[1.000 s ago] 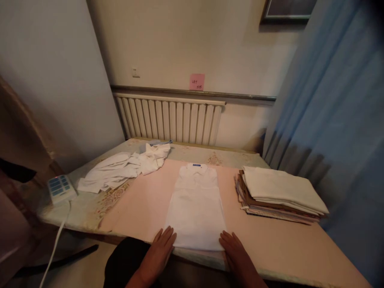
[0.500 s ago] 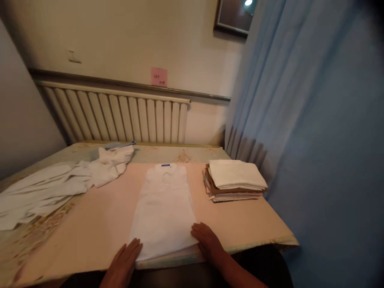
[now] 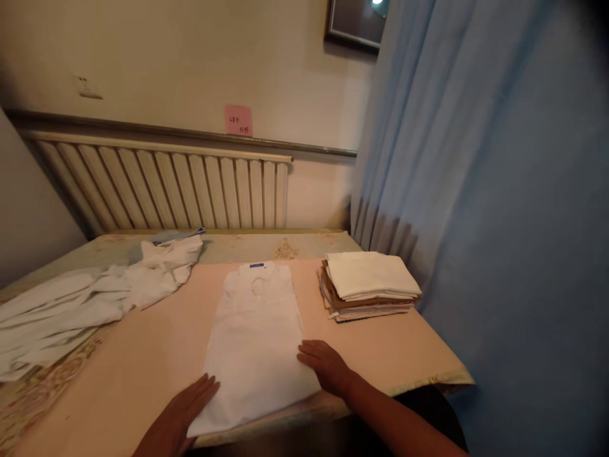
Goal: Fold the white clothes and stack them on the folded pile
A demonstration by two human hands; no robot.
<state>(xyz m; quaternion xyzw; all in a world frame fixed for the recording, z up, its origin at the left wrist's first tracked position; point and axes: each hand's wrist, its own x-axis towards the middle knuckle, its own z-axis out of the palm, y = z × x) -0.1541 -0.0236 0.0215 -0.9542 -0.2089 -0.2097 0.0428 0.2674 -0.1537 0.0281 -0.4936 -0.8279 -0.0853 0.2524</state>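
A white shirt (image 3: pixel 254 336) lies flat in a long, narrow folded shape, its collar and blue label at the far end and its hem at the table's near edge. My left hand (image 3: pixel 188 400) rests along the shirt's lower left side, fingers stretched out. On the opposite side, my right hand (image 3: pixel 326 365) lies with extended fingers on the right edge, somewhat higher up. Both hands touch the cloth without gripping it.
A stack of folded clothes (image 3: pixel 373 279), cream on top, sits to the right. Rumpled white garments (image 3: pixel 104 295) spread over the left side of the table (image 3: pixel 157 343). A radiator (image 3: pixel 181 184) stands behind, and a blue curtain (image 3: pixel 428 158) hangs at the right.
Both hands have moved a little up the shirt's sides, away from the hem. The view has shifted slightly, and the shirt's lower corners show more fully.
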